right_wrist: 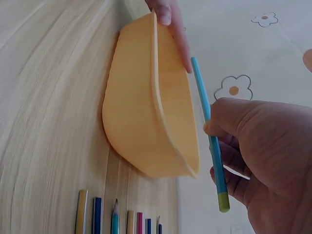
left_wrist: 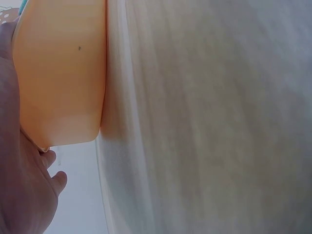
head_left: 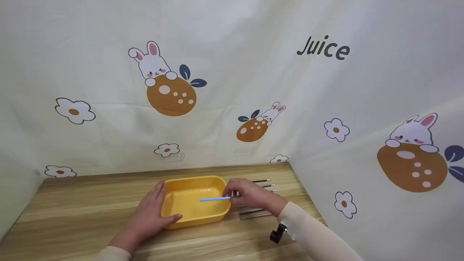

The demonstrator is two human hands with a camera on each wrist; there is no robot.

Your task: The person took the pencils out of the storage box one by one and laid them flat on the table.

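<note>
A light-blue pencil (right_wrist: 216,161) with a yellow-green end is pinched between the thumb and fingers of my right hand (head_left: 250,194). In the head view it points left, overlapping the inside of a yellow plastic box (head_left: 195,220). My left hand (head_left: 150,208) grips the box's left end, fingers along the far left corner and thumb over the front rim. In the left wrist view, the box's outer wall (left_wrist: 63,73) stands upright on the table beside that hand (left_wrist: 24,185).
Several pencils (head_left: 252,211) lie in a row on the wooden table (head_left: 79,206), to the right of the box and partly under my right forearm. A black clip-like object (head_left: 278,233) is at the right sleeve. Printed cloth walls (head_left: 108,145) enclose the table's back and sides.
</note>
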